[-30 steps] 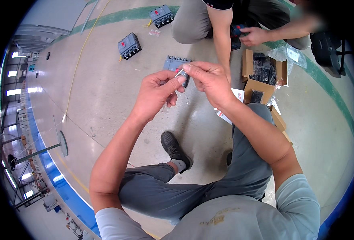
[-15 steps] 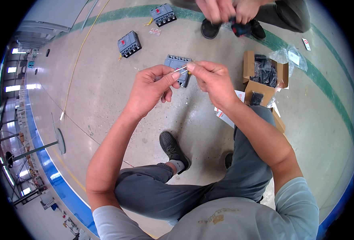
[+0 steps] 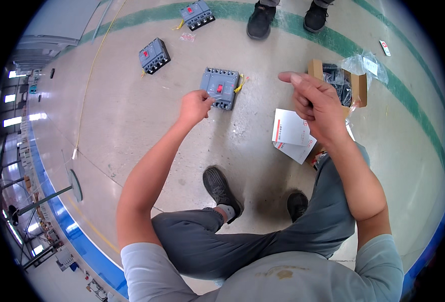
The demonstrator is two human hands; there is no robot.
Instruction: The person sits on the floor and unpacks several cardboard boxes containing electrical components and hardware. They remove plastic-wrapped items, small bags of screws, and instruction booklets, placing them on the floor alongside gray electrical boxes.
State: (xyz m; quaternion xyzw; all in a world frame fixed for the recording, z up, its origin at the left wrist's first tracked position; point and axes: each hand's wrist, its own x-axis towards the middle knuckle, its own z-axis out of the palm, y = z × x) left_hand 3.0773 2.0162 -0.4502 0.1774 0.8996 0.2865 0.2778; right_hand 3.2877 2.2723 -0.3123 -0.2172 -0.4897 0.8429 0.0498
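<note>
A grey moulded-case circuit breaker [image 3: 211,79] with a red toggle lies on the floor in front of me, a yellow tie [image 3: 240,84] at its right side. My left hand [image 3: 196,107] is closed at its lower left edge, pinching a thin silvery rod [image 3: 214,97] whose end reaches over the breaker. Whether that rod touches it, I cannot tell. Farther right, my right hand [image 3: 319,103] is raised near an open carton. Its thumb lies against the index finger and the other fingers curl in; anything between them is too small to make out.
Two more circuit breakers [image 3: 154,55] [image 3: 197,14] lie farther left. An open cardboard box [image 3: 359,90] with black parts and plastic wrap stands at right. White printed sheets [image 3: 291,127] lie below my right hand. Another person's shoes [image 3: 261,21] are at the far edge.
My hands have parted: the left went down toward the near breaker with the thin rod, the right moved off toward the carton. The other person's hands have left the view.
</note>
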